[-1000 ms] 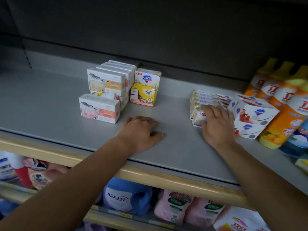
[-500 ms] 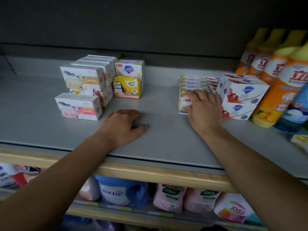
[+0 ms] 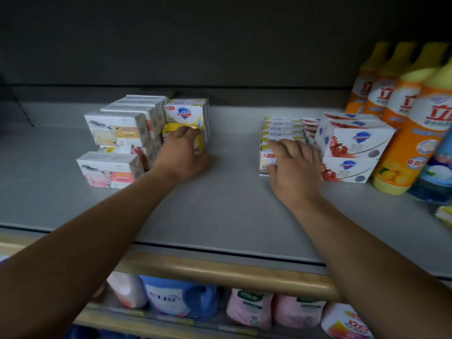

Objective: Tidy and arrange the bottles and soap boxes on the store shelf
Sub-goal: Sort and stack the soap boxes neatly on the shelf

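Left hand, left of frame centre, grasps the small yellow soap box standing in front of the white-and-yellow boxes, fingers curled over its top, just beside the stacked white soap boxes at upper left. Right hand, right of centre, lies with relaxed fingers spread on the row of flat soap boxes, gripping nothing. White pomegranate-print boxes sit just right of that row, orange bottles at the right edge of the grey shelf.
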`<state>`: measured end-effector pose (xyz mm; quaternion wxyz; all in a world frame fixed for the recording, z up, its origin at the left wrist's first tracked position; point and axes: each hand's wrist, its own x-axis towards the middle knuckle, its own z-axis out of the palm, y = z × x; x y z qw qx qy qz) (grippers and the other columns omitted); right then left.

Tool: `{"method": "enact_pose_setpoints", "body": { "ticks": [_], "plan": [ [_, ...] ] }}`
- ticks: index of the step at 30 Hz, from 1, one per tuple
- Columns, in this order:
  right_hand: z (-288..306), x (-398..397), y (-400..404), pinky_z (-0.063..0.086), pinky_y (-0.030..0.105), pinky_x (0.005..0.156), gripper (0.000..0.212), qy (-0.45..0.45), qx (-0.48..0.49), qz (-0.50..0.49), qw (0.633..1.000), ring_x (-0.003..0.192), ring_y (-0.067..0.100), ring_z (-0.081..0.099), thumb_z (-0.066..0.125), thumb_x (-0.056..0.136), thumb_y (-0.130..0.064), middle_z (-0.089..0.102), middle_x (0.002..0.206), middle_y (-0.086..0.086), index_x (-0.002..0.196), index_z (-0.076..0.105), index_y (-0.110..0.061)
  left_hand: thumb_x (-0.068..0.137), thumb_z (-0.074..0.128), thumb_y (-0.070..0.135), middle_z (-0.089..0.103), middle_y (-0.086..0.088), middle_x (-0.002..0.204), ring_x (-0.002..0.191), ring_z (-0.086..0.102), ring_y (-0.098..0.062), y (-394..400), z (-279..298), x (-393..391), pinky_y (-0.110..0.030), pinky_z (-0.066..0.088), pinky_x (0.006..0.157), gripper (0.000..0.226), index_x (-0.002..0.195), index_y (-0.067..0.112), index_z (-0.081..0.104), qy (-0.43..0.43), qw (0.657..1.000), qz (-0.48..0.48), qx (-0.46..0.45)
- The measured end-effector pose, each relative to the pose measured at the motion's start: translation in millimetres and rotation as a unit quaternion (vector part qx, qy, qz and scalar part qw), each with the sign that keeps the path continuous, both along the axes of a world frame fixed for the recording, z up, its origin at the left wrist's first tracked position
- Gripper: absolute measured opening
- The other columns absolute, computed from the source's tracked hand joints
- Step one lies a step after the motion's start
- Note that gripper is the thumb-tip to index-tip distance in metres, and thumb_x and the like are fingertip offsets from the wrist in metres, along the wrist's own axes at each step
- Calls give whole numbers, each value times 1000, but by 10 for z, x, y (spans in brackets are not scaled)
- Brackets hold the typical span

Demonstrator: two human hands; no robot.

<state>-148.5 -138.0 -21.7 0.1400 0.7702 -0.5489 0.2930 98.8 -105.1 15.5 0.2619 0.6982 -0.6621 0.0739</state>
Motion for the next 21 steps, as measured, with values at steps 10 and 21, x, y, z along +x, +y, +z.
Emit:
{"method": "enact_pose_setpoints", "body": {
  "ticks": [10, 21],
  "plan": [
    [-5, 12, -51, 11, 43, 119, 54, -22, 14, 3, 1000, 133, 24, 33, 58, 91, -32, 45, 139, -8, 142, 43, -30, 86, 65, 27, 44, -21, 131, 128, 35, -43, -498, 51, 153, -57, 28, 106, 48, 129, 11, 51, -114, 982, 147, 27],
    [164, 30, 135, 1, 48, 120, 65, 17, 29, 2, 999, 144, 26, 22, 54, 85, -45, 42, 148, -5, 146, 40, -28, 84, 73, 29, 70, -11, 107, 99, 63, -29, 356, 138, -169, -22, 38, 77, 37, 118, 14, 67, 95, 993, -20, -70]
  ]
}}
